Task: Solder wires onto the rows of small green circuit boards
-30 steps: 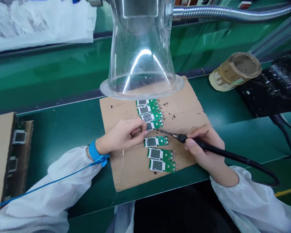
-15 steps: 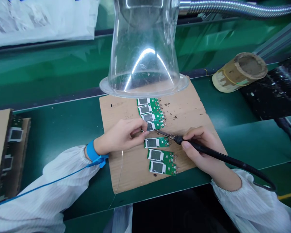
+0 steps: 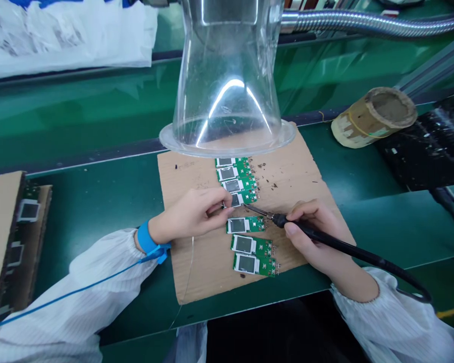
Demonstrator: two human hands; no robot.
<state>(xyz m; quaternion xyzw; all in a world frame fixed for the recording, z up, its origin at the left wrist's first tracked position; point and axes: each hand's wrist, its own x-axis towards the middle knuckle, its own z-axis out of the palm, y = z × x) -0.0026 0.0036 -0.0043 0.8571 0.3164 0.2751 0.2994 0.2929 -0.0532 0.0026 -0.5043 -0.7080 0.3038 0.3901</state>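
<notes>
Pinching what looks like a thin solder wire (image 3: 191,264), the L hand (image 3: 187,216) is closing its fingers tight, though they hide the exact hold, while the R hand (image 3: 312,234) is gripping a soldering iron (image 3: 336,243) pen-style, fingers shut around the handle. Seven green PCBs (image 3: 245,225) are lying loose in a column on a cardboard sheet (image 3: 196,275), under the rim of a clear acrylic fume hood (image 3: 227,75). The iron tip (image 3: 258,210) is hovering by the right end of the 4th board (image 3: 245,198), partly hidden by the L fingers; can't tell if it's touching. Main risks: tip sitting close to L fingers, so a slip could mean a burn; too much solder or a shaky tip could bridge neighbouring pads; unclamped boards could shift if nudged, spoiling the joint. Dark solder specks (image 3: 272,185) on the cardboard could stick to a board & cause a short. Iron cord (image 3: 397,272) is looping toward the bench edge, so a snag could tug the tip off target.
</notes>
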